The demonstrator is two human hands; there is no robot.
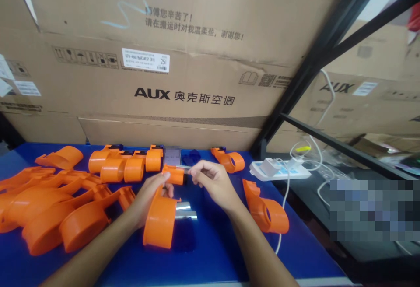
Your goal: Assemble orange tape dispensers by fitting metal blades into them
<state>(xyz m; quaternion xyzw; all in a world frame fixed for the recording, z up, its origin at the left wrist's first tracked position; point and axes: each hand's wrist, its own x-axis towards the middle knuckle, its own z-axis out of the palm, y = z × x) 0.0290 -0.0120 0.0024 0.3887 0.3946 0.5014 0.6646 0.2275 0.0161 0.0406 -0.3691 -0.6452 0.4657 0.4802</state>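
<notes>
My left hand [152,197] is closed on an orange plastic tape dispenser [159,222], its round drum toward me and its narrow end pointing away. My right hand [210,182] pinches a thin, shiny metal piece [183,167] at the dispenser's narrow end; its exact shape is too small to tell. Beside the drum, shiny metal strips [186,215] lie on the blue table [223,252]. More orange dispensers [49,208] are heaped on the left. Several dispensers with black parts [133,169] stand in a row behind my left hand.
Two orange dispensers lie right of my hands, one far [232,161] and one near [269,215]. A white power strip [278,169] with cables sits at the table's right edge. Large cardboard boxes [183,68] form a wall behind; a black metal frame [298,81] slants up at right.
</notes>
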